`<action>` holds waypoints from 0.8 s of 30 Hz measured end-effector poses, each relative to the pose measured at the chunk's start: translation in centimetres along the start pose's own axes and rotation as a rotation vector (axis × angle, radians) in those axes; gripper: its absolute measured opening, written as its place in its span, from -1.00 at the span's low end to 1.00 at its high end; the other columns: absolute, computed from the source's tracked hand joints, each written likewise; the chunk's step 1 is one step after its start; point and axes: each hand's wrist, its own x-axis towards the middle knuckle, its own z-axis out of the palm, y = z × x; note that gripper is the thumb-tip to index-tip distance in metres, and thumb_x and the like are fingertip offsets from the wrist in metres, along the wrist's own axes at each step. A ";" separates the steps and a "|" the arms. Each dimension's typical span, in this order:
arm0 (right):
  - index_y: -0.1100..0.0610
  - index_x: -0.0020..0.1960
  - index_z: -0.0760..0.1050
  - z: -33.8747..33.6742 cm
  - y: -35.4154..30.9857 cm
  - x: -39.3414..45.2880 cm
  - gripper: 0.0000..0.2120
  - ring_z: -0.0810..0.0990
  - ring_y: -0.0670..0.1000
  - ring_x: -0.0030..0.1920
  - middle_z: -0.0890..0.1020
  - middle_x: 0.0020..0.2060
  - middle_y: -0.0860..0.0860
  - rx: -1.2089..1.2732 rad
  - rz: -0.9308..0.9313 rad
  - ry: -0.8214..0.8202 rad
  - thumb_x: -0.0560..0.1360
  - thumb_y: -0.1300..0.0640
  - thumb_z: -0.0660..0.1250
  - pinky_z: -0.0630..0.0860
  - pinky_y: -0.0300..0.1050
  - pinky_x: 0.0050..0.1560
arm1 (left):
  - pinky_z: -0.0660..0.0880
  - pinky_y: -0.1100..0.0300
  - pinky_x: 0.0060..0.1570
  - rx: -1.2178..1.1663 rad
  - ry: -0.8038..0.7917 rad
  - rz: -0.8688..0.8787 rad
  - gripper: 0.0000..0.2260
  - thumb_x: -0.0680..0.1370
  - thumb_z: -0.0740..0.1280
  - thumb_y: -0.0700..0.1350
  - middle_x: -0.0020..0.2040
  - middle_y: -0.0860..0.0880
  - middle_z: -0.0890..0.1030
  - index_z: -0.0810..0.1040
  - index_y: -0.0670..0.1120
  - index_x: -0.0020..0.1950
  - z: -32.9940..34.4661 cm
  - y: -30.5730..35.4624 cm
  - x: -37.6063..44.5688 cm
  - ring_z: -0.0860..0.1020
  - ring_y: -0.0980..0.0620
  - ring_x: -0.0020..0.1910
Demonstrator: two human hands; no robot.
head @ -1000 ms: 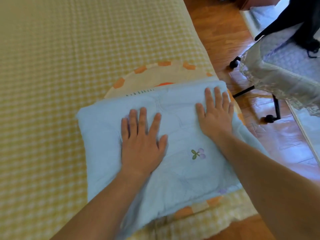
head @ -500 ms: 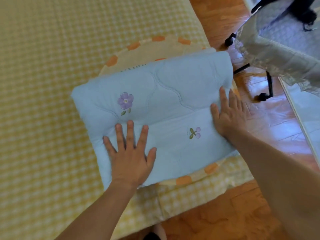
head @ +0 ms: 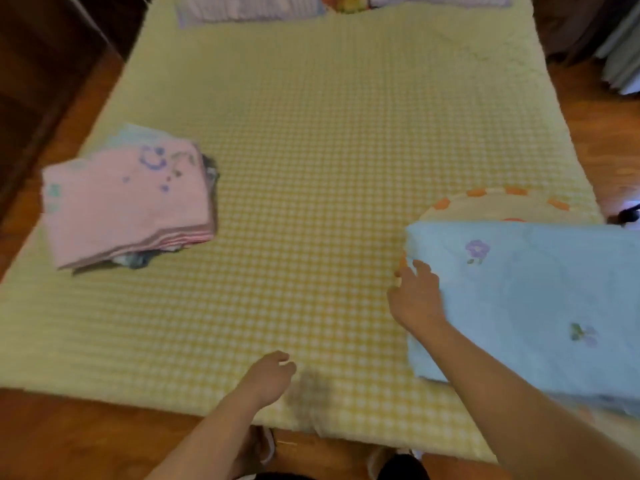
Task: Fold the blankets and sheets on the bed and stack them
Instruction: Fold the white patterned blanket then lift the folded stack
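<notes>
— right hand (head: pixel 417 296) first: where is it?
— at the left edge of the folded blue blanket (head: pixel 530 299), fingers curled round that edge, so it grips the blanket. left hand (head: pixel 268 375) hovers over the near part of the bed, fingers loosely curled, holding nothing.
— now largest down?
— bed (head: pixel 311 133) with a yellow checked cover fills most of the view. the blue blanket lies on its right near corner, embroidered with small purple flowers, on top of a cream cloth with orange patches (head: pixel 485 200) that peeks out behind it.
— and the other folded things?
— a stack of folded cloths (head: pixel 128 199), pink on top, sits on the left side of the bed, well apart from the blue blanket. pillows (head: pixel 249 6) lie along the far end. wood floor (head: pixel 86 434) surrounds the bed.
</notes>
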 end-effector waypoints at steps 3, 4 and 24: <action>0.08 0.30 0.54 5.9 -14.4 -0.5 -0.69 0.54 0.08 0.12 0.49 0.34 0.11 0.257 -0.012 -0.241 0.58 0.09 0.27 0.46 -0.16 0.00 | 0.51 0.14 -0.09 -0.360 0.145 -0.043 -0.74 0.67 0.23 -0.01 0.27 -0.03 0.58 0.52 0.03 0.35 -7.9 -8.8 0.0 0.63 0.00 0.03; 0.07 0.29 0.54 8.0 -18.8 -0.8 -0.71 0.53 0.04 0.08 0.53 0.30 0.07 0.356 -0.015 -0.296 0.59 0.10 0.28 0.43 -0.19 -0.06 | 0.53 0.10 -0.07 -0.479 0.156 -0.064 -0.79 0.67 0.24 -0.03 0.20 -0.03 0.61 0.55 0.03 0.28 -10.2 -12.0 0.7 0.65 -0.03 0.02; 0.26 0.39 0.31 35.3 -51.7 11.8 -0.22 0.36 0.16 0.48 0.46 0.15 0.11 1.278 0.796 -0.384 0.46 -0.31 0.38 0.32 0.17 0.45 | 0.20 -0.02 0.54 -1.781 0.145 0.100 -0.36 0.60 0.26 0.26 0.49 -0.07 0.45 0.31 -0.07 0.58 -47.8 -34.1 27.2 0.35 -0.04 0.52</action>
